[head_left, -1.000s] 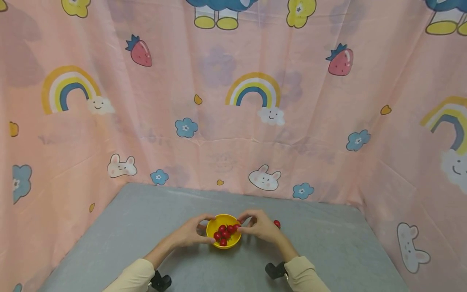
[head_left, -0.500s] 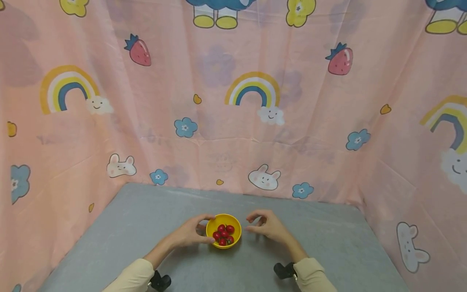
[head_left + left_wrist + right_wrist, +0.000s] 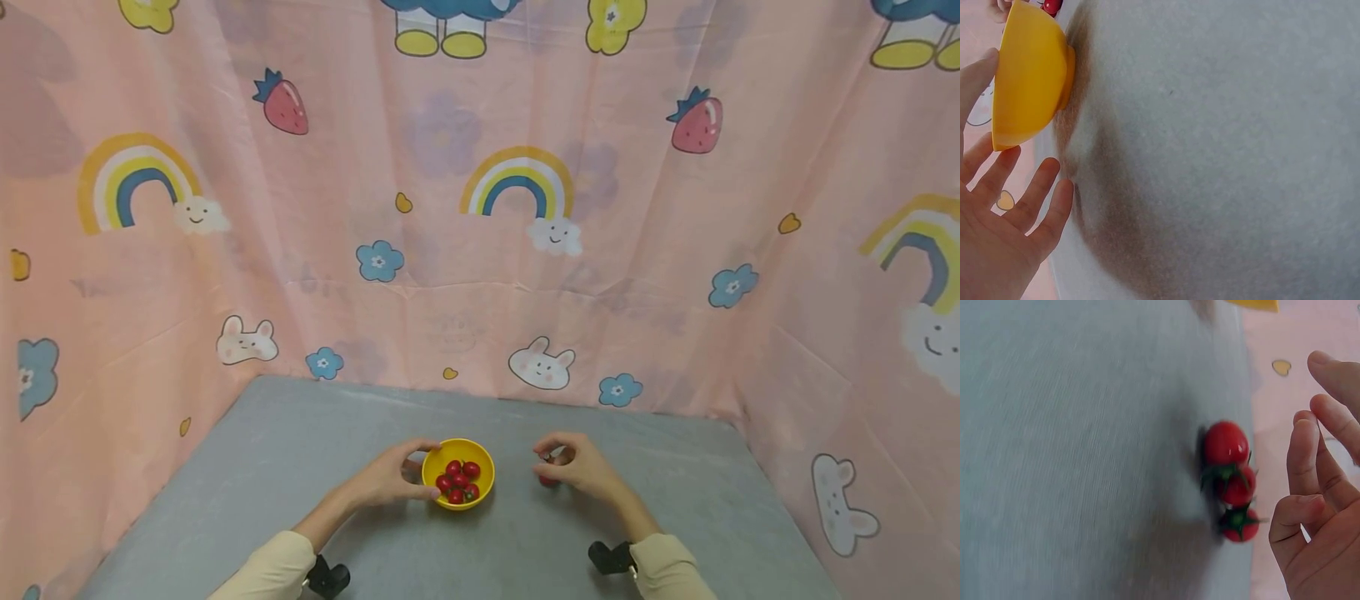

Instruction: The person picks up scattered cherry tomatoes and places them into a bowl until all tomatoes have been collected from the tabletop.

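Note:
In the head view a yellow bowl (image 3: 468, 451) stands on the grey table with several red cherry tomatoes (image 3: 459, 480) inside. My left hand (image 3: 393, 475) holds its left side, thumb at the near rim and index finger at the far rim. The left wrist view shows the yellow bowl (image 3: 1032, 78) side-on, the remaining fingers spread below it. To the right of the bowl, my right hand (image 3: 583, 468) hovers by a cherry tomato (image 3: 548, 481), thumb apart from the fingers and nothing between them. Three cherry tomatoes (image 3: 1225, 447) with green stems lie beside that hand in the right wrist view.
A grey cloth-like tabletop (image 3: 360, 425) spreads around the bowl. Behind and at both sides hangs a pink curtain (image 3: 420, 317) printed with rainbows, bunnies and flowers. Black wrist mounts (image 3: 327, 577) are strapped at both cream sleeves.
My right hand has let a cherry tomato go into the bowl and moved right, away from it, to the tomatoes on the table. The left hand has stayed on the bowl.

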`<control>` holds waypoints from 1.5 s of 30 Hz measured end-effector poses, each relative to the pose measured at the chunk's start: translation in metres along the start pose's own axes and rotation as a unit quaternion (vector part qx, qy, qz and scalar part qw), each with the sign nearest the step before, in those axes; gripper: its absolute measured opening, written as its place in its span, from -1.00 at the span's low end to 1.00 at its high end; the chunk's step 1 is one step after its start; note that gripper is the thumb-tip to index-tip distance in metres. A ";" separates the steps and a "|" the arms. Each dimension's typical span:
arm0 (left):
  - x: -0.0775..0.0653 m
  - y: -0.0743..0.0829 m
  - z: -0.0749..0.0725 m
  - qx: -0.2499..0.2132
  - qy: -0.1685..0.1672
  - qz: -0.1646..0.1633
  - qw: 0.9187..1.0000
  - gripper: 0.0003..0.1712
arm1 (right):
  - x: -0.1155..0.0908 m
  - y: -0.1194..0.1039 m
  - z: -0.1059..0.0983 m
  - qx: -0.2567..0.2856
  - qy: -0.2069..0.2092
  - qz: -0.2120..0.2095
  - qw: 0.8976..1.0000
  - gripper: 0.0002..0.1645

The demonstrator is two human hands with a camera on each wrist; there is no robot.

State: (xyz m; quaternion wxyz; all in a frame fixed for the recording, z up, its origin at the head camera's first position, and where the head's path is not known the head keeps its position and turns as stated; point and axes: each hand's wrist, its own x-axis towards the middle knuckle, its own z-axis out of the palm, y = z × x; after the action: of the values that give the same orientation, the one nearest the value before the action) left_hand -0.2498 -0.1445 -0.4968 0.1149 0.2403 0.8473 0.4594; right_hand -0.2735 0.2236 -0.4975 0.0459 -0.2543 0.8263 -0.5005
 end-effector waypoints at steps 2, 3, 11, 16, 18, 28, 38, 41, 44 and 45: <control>0.000 0.000 0.000 0.000 0.000 -0.001 1.000 -0.21 | -0.004 0.002 -0.004 0.000 0.005 0.001 1.000 -0.68; 0.001 0.000 0.000 0.000 0.000 -0.002 1.000 -0.22 | -0.006 0.003 -0.007 0.002 0.006 0.002 1.000 -0.68; 0.002 0.001 -0.001 0.003 0.000 0.002 1.000 -0.24 | -0.018 0.013 -0.025 -0.006 0.021 0.008 1.000 -0.66; 0.003 0.002 -0.001 0.001 -0.001 0.003 1.000 -0.24 | -0.022 0.022 -0.036 -0.031 0.018 0.015 0.999 -0.57; 0.002 0.001 -0.001 0.002 -0.001 0.000 1.000 -0.24 | -0.022 0.026 -0.039 -0.038 0.014 0.019 0.999 -0.50; 0.002 -0.002 0.000 0.014 -0.003 -0.005 1.000 -0.23 | -0.016 0.034 -0.043 -0.055 -0.006 0.029 0.998 -0.26; 0.001 -0.001 0.000 0.000 -0.004 0.001 1.000 -0.24 | -0.006 0.042 -0.038 -0.074 -0.004 0.038 0.997 -0.39; 0.001 0.001 0.000 -0.006 -0.004 0.000 1.000 -0.24 | -0.004 0.043 -0.037 -0.095 -0.002 0.040 0.995 -0.47; 0.001 0.002 0.000 -0.008 -0.004 0.000 1.000 -0.23 | -0.003 0.043 -0.036 -0.116 0.000 0.038 0.993 -0.56; 0.001 0.002 0.000 -0.008 -0.003 0.001 1.000 -0.23 | -0.002 0.043 -0.036 -0.122 0.000 0.036 0.992 -0.59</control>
State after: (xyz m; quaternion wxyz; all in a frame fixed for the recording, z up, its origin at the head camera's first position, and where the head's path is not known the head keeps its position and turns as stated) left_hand -0.2497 -0.1434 -0.4953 0.1194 0.2416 0.8431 0.4654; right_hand -0.3000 0.2696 -0.5170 0.0321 -0.2281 0.8895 -0.3946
